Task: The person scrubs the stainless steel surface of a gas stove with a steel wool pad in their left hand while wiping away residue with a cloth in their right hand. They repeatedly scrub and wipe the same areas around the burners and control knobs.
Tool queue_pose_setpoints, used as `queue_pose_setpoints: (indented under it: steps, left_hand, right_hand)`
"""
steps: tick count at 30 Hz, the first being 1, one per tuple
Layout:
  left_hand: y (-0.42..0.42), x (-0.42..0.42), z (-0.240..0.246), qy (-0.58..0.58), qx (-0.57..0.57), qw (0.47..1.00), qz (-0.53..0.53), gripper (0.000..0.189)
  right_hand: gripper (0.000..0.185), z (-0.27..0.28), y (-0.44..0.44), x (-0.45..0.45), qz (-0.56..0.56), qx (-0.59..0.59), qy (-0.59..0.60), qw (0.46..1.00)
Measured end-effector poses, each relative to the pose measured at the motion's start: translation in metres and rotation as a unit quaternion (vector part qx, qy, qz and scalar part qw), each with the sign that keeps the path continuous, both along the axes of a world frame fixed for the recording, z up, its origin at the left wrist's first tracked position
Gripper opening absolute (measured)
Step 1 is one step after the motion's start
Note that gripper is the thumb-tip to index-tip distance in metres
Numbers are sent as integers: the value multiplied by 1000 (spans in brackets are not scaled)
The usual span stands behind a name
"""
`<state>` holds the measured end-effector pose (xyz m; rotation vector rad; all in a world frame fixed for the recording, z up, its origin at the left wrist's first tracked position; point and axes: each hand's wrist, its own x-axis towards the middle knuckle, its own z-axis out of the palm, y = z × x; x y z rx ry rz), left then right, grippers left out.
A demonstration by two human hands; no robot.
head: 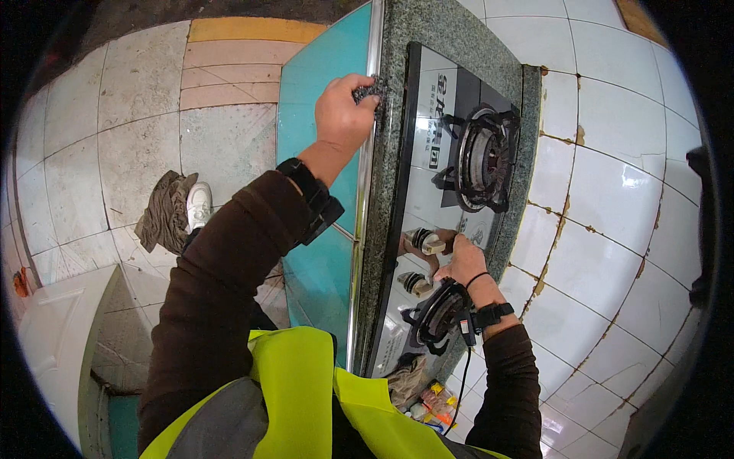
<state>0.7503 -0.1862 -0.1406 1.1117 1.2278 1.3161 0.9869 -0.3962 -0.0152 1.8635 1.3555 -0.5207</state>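
Observation:
My left hand [344, 112] grips a dark scouring pad [368, 90] and presses it to the metal-trimmed front edge of the granite countertop [395, 86]. Set into that counter is a glass gas cooktop [421, 189] bearing printed writing. My right hand [465, 259] rests on the glass between the two burners, its fingers spread and no object seen in them. Beside it are two control knobs [425, 241], and my hand is mirrored in the glass. The far burner [484, 158] has a black pan support; the near burner [440, 315] lies by my right wrist.
Teal cabinet doors [321, 143] face the tiled floor [140, 115]. A brown cloth [166, 212] lies beside my white shoe [199, 206]. White wall tiles [608, 189] rise behind the cooktop. Another rag [407, 378] and small packages [438, 401] sit nearby. A white panel door [66, 338] stands at left.

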Motion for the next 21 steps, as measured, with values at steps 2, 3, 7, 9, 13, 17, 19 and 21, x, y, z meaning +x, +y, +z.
queue_pose_setpoints:
  steps: [2,3,7,9,13,17,19,21]
  left_hand:
    - [-12,-8,7,33,-45,996,-68,19]
    - [-27,-14,9,57,-93,988,-112,18]
    - [-62,-21,-1,4,-43,993,-113,17]
    - [-44,-13,-13,13,-18,995,-94,17]
    - [57,4,-27,93,130,987,-4,19]
    - [139,12,-23,115,45,992,-22,22]
    - [161,16,-21,127,55,990,-1,23]
    - [162,17,-21,124,67,990,20,24]
  right_hand:
    - [82,-1,1,0,6,-9,-9,1000]
    - [82,-1,2,1,7,-2,-3,1000]
    - [86,0,2,-1,2,-2,1,1000]
    - [87,0,1,-2,-11,-10,-15,1000]
    - [77,-1,1,-4,-27,2,-25,999]
    - [76,-3,0,-2,-65,-1,-27,998]
    - [77,-3,0,-1,-40,0,-25,999]
    - [78,-2,-2,-1,-38,-8,-33,999]
